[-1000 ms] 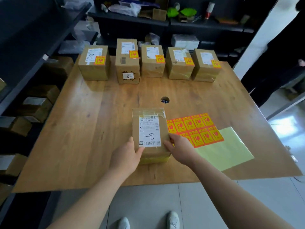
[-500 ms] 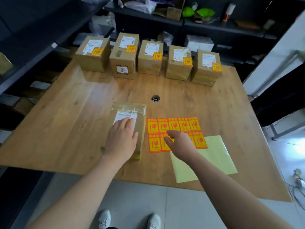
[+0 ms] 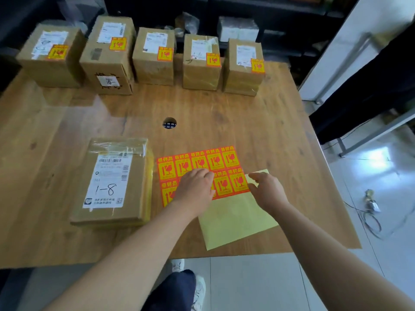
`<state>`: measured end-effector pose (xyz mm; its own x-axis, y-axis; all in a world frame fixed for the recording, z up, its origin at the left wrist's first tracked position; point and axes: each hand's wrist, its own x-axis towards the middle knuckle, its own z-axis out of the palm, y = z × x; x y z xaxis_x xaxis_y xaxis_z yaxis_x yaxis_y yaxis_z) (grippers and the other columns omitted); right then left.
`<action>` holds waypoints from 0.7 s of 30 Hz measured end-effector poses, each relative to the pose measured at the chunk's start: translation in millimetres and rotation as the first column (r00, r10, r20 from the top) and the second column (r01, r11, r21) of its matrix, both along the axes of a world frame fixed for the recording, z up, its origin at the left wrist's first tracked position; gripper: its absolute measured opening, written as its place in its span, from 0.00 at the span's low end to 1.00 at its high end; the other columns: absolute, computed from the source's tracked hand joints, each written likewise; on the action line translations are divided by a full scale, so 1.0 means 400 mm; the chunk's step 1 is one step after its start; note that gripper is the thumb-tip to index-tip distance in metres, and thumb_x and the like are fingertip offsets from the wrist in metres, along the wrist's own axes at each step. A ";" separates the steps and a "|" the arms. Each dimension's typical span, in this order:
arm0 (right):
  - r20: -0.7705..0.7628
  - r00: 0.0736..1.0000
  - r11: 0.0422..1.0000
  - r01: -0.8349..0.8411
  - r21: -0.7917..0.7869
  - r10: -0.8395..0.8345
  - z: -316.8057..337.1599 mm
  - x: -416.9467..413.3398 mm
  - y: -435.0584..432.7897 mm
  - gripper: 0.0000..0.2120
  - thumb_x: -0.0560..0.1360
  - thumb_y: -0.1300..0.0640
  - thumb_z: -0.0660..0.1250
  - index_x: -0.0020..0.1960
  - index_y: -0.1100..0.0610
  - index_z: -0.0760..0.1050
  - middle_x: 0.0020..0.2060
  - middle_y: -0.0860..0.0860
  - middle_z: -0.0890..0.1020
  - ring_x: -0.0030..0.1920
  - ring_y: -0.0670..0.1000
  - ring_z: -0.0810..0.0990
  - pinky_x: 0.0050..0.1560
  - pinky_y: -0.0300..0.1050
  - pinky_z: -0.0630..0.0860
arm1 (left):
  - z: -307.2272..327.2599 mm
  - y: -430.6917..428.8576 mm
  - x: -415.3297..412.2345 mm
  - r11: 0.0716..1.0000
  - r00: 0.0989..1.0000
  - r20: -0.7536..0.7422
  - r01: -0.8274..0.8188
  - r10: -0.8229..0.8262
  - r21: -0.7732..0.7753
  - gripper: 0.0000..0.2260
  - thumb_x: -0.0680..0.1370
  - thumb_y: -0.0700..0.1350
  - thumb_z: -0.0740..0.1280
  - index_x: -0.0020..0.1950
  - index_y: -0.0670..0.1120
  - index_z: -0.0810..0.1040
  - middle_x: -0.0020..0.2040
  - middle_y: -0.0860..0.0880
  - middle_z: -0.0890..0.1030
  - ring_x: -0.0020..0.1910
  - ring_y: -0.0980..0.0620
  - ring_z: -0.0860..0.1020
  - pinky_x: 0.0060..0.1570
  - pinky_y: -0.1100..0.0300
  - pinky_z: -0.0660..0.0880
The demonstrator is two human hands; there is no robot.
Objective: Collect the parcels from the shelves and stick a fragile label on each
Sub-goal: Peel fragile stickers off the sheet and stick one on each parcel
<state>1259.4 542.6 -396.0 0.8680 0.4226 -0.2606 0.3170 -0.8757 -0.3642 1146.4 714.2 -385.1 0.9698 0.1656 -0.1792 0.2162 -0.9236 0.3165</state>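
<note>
A flat cardboard parcel (image 3: 112, 182) marked "1-8" lies on the wooden table (image 3: 224, 113), with no fragile label on its top. To its right lies a sheet of orange fragile labels (image 3: 199, 162) on yellow backing paper (image 3: 235, 218). My left hand (image 3: 195, 189) rests palm down on the lower middle of the sheet. My right hand (image 3: 267, 189) is at the sheet's right edge, its fingertips pinching at the corner label. Several boxes (image 3: 155, 57) stand in a row at the far edge, each with an orange label.
A round cable hole (image 3: 169, 122) sits in the table's middle. Dark shelves (image 3: 269, 10) with more parcels run behind and to the left. Cables (image 3: 370, 212) lie on the tiled floor to the right. My shoes (image 3: 197, 288) show below the near table edge.
My left hand has left the "1-8" parcel and moved right onto the label sheet. My right hand has shifted to the sheet's right edge. The view has come closer.
</note>
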 end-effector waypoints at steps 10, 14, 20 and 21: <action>-0.044 0.998 0.999 -0.033 0.012 0.034 -0.057 0.073 0.038 0.18 0.74 0.54 0.69 0.64 0.49 0.76 0.55 0.52 0.76 0.57 0.54 0.76 0.55 0.45 0.72 | -0.092 0.010 0.130 0.996 0.981 -0.177 0.086 -0.086 -0.008 0.30 0.81 0.54 0.58 0.78 0.48 0.49 0.79 0.47 0.47 0.77 0.46 0.45 0.74 0.48 0.47; -0.040 0.995 0.996 -0.086 0.012 0.087 -0.078 0.099 0.038 0.18 0.73 0.53 0.70 0.63 0.48 0.76 0.53 0.51 0.76 0.57 0.54 0.74 0.57 0.44 0.69 | -0.125 0.013 0.137 0.996 0.977 -0.198 0.088 -0.082 0.024 0.31 0.80 0.57 0.56 0.78 0.51 0.45 0.79 0.48 0.42 0.77 0.46 0.42 0.73 0.48 0.44; -0.061 0.988 0.988 -0.141 0.064 0.145 -0.093 0.136 0.028 0.13 0.72 0.53 0.71 0.56 0.51 0.80 0.48 0.48 0.76 0.53 0.52 0.76 0.52 0.43 0.72 | -0.139 0.021 0.135 0.999 0.986 -0.157 0.052 -0.051 0.001 0.33 0.79 0.60 0.59 0.78 0.55 0.47 0.79 0.52 0.44 0.77 0.48 0.44 0.74 0.49 0.44; -0.059 0.985 0.985 -0.157 0.071 0.161 -0.097 0.139 0.027 0.12 0.72 0.53 0.71 0.55 0.51 0.80 0.48 0.49 0.76 0.52 0.52 0.76 0.52 0.44 0.72 | -0.139 0.020 0.136 0.999 0.987 -0.153 0.042 -0.043 -0.009 0.33 0.78 0.59 0.60 0.78 0.55 0.47 0.79 0.52 0.44 0.77 0.48 0.45 0.74 0.49 0.45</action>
<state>1314.9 553.3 -434.8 0.7709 0.5717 -0.2809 0.4240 -0.7896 -0.4435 1201.0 722.3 -440.8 0.9369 0.1234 -0.3270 0.2231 -0.9314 0.2877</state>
